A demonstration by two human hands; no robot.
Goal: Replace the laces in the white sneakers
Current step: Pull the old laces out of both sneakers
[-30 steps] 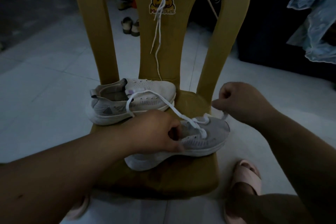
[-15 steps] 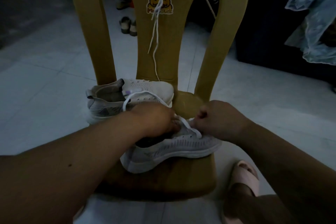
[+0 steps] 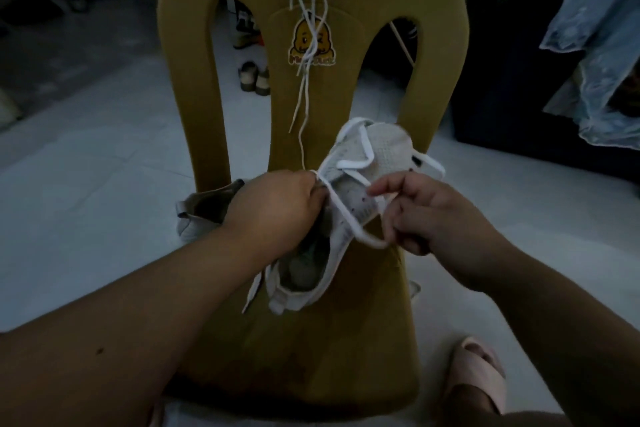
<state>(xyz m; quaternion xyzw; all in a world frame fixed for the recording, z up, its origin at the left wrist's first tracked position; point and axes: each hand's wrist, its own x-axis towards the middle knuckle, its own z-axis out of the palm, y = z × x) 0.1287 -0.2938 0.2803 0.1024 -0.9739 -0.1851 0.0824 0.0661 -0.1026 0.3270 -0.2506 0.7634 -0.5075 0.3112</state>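
Pale floor tiles surround a yellow chair [image 3: 433, 62]; the second sneaker [image 3: 204, 208] sits on its seat. The left hand [image 3: 273, 208] grips the raised sneaker [image 3: 381, 152] at its collar, and the right hand [image 3: 433, 215] pinches a loop of its lace [image 3: 366, 144]. The knit upper looks light and soft and the lace limp, so the firmer collar seems the best hold. Half a second earlier this sneaker lay on the seat; now it is lifted.

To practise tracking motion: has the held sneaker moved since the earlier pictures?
Yes: the sneaker has risen off the chair seat, toe tipped toward the backrest.
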